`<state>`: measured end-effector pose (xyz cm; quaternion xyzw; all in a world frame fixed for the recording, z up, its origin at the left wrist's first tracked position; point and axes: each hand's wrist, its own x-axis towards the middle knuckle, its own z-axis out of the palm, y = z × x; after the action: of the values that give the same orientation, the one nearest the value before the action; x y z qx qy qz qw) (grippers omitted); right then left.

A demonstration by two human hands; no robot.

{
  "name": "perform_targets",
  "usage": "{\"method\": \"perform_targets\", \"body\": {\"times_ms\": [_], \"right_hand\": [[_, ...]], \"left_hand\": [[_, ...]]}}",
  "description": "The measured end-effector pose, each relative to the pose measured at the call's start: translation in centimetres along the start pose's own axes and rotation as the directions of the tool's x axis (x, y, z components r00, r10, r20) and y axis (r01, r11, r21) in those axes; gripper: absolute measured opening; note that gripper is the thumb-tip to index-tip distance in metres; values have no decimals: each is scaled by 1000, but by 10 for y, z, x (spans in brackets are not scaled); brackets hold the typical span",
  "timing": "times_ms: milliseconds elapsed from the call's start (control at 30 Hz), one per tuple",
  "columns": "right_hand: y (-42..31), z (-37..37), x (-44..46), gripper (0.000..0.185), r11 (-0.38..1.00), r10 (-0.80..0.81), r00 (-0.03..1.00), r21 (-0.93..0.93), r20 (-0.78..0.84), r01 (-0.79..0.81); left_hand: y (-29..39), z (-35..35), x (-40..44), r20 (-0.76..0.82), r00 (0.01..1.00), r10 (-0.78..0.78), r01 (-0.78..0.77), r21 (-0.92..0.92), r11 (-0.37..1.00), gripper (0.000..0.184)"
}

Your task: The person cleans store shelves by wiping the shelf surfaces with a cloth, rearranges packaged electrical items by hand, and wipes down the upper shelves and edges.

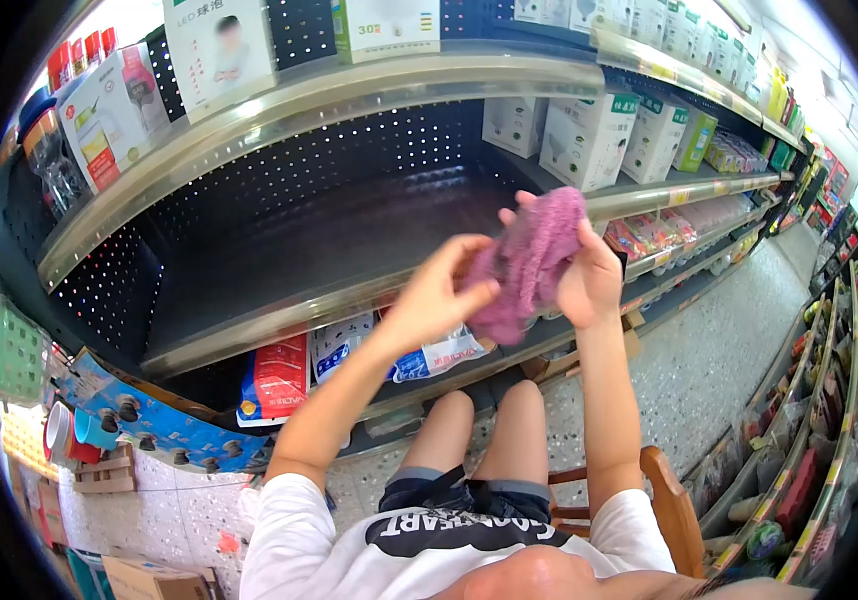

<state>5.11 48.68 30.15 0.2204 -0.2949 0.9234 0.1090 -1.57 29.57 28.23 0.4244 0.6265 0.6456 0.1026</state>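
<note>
A crumpled purple cloth (pixel 534 260) with a fluffy, towel-like texture is held up in front of the shelf rack. My left hand (pixel 446 288) grips its left side, thumb across the front. On the other side, my right hand (pixel 589 278) has hold of the right edge, with some fingers hidden behind the fabric. Below and behind the cloth lies a dark shelf board (pixel 299 240) with a pale price-strip edge.
White light-bulb boxes (pixel 589 140) stand at the right end of this shelf, with more boxes (pixel 214 50) above. Bagged goods (pixel 279 380) fill the lower level. A wooden chair (pixel 671 510) is under me. A stocked rack (pixel 799 430) lines the aisle's right side.
</note>
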Motion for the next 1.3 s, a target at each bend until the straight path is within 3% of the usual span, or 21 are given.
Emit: {"method": "perform_targets", "body": {"times_ms": [67,133,200,233,267,300,400,433,533,667,800,900,1000,1100,1200,1300], "right_hand": [[-19,-5,4,41,985,-49,998,-167,-39,42],[-40,-8,17,36,882,-157,965,-469,-209,42],[-50,-15,39,31,477,-323,939,-877,-114,58],[-55,-20,51,31,65,-318,930,-974,185,216],[-57,-15,62,31,-346,-186,874,-863,448,368],[-55,-10,70,36,-416,-71,907,-839,415,351],[-42,-13,88,37,-623,314,839,-571,443,535],[-36,-20,94,35,-603,376,807,-542,455,586],[-38,-29,100,32,-587,546,788,-541,286,603],[-44,-35,115,30,-484,712,690,-618,133,619],[-49,-37,130,26,-352,803,596,-795,14,494],[-46,-43,142,20,-253,861,508,-833,38,492],[-36,-48,145,19,-281,862,506,-811,22,513],[-24,-47,141,15,-509,790,607,-646,-87,569],[-14,-64,144,12,-635,684,723,-569,-97,524],[-2,-74,155,14,-686,637,769,-496,-54,533]], "left_hand": [[10,4,-14,25,985,168,-163,427,890,41],[7,-3,-26,-30,963,266,-199,589,783,44],[-8,-21,-35,-55,897,439,-215,812,542,46],[-10,-31,-38,-82,891,447,-152,874,462,52],[-9,-36,-43,-114,901,420,-74,911,407,56],[-11,-41,-46,-121,905,408,-47,924,379,59],[-19,-49,-51,-142,925,354,8,935,355,63],[-21,-50,-52,-148,931,334,21,934,356,64],[-32,-56,-53,-137,936,325,4,925,380,64],[-47,-57,-50,-165,907,388,-1,919,395,54],[-52,-55,-49,-202,877,435,3,909,416,48],[-56,-55,-49,-204,865,459,1,915,404,45],[-57,-56,-49,-204,860,468,5,920,393,45],[-57,-56,-48,-206,860,468,9,921,389,44],[-57,-56,-49,-197,861,468,5,925,380,44],[-57,-57,-48,-193,861,471,1,926,377,43]]}}
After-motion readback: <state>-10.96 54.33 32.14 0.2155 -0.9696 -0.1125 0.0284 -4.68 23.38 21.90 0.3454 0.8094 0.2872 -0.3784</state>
